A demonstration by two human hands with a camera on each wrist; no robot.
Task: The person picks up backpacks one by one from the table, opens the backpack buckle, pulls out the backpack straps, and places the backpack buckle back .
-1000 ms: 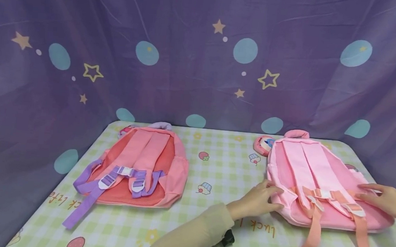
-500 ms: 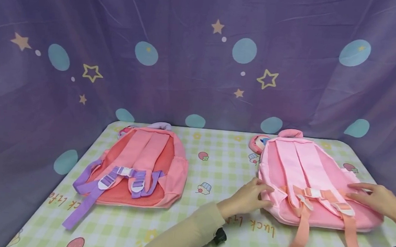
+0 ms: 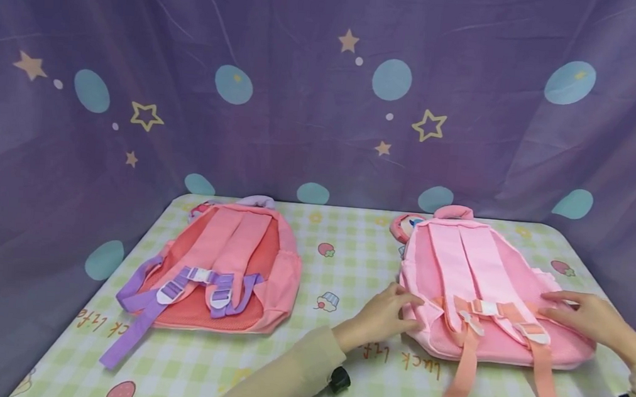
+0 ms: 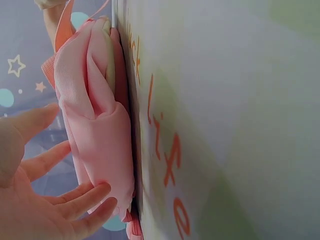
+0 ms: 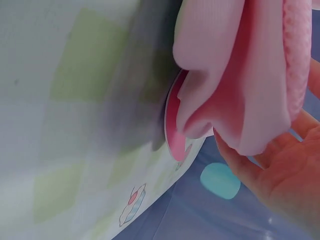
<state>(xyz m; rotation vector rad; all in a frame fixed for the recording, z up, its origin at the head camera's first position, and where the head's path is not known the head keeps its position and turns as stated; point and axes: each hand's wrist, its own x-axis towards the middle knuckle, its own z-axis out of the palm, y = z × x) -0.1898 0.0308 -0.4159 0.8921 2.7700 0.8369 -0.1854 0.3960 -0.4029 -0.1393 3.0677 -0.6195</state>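
Observation:
A light pink backpack [image 3: 516, 272] lies with its back panel and shoulder straps up at the right of the table. Two orange webbing ends [image 3: 457, 387] trail toward the front edge, and a white buckle [image 3: 488, 308] joins the straps. My left hand [image 3: 384, 314] touches the bag's left side with spread, lightly bent fingers. In the left wrist view that hand's fingertips lie along the pink side pocket [image 4: 102, 145]. My right hand [image 3: 588, 320] rests on the opposite side. In the right wrist view its straight fingers go partly behind the pink fabric [image 5: 260, 75].
A coral backpack [image 3: 281, 227] with purple straps [image 3: 142, 328] lies back up on the left. A round pink charm [image 3: 403, 227] sits beside the pink bag's top. A purple curtain [image 3: 305, 84] hangs behind the checked tablecloth [image 3: 349, 233].
The light pink backpack has slid left across the cloth, and both hands have moved left along with it. The charm beside it shifted left too. The coral backpack stays in place.

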